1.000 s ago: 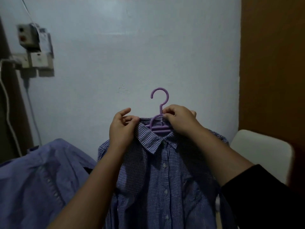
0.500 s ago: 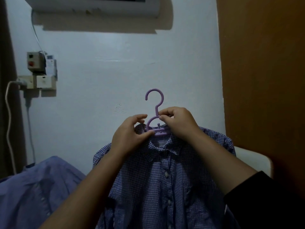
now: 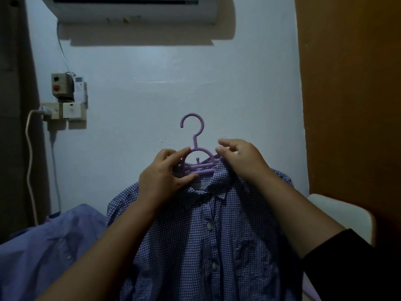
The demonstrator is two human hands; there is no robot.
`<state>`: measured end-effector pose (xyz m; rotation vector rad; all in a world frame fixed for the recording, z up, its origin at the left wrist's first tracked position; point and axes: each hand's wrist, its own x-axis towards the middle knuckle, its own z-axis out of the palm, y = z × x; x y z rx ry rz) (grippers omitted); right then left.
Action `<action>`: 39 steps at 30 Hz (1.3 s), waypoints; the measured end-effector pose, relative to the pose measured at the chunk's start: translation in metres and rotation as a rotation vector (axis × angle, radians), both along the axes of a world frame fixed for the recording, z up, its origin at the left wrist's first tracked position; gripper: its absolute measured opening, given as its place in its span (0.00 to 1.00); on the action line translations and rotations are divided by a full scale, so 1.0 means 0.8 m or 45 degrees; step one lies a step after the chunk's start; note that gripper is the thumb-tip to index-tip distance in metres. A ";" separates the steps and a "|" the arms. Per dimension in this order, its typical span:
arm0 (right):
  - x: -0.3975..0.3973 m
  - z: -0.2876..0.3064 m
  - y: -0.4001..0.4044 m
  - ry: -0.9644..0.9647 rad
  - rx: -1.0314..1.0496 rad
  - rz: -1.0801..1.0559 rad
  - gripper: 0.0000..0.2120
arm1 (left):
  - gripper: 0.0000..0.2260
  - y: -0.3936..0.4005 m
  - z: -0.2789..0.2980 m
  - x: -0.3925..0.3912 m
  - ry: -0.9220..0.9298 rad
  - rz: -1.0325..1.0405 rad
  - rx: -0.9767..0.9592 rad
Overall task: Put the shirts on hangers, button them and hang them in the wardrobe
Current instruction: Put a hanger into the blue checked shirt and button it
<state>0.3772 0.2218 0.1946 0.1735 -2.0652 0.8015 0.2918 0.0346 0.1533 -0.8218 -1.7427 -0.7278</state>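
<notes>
A blue checked shirt (image 3: 201,235) hangs on a purple hanger (image 3: 196,157), held up before the pale wall (image 3: 165,88), its front buttoned. Left of the hanger, a plain blue shirt (image 3: 50,246) lies heaped. The left hand (image 3: 161,177) grips the hanger's left side, thumb under its bar. The right hand (image 3: 240,157) rests on the collar right of the hanger, its fingers loosely spread.

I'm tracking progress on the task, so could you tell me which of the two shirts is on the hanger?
The checked shirt in the middle, on the purple hanger; the plain blue shirt lies at the left.
</notes>
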 end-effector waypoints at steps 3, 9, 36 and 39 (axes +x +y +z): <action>-0.003 0.001 0.015 -0.182 -0.074 0.052 0.12 | 0.29 -0.009 0.004 -0.004 -0.015 0.042 -0.007; -0.007 0.004 0.007 0.084 -0.376 0.361 0.06 | 0.29 -0.019 0.020 -0.006 -0.105 0.113 0.029; -0.019 0.007 0.051 -0.143 -0.940 0.496 0.05 | 0.31 -0.096 0.059 0.006 -0.204 0.184 0.159; -0.019 0.006 0.047 -0.075 -0.984 0.507 0.06 | 0.31 -0.092 0.063 0.006 -0.190 0.178 0.140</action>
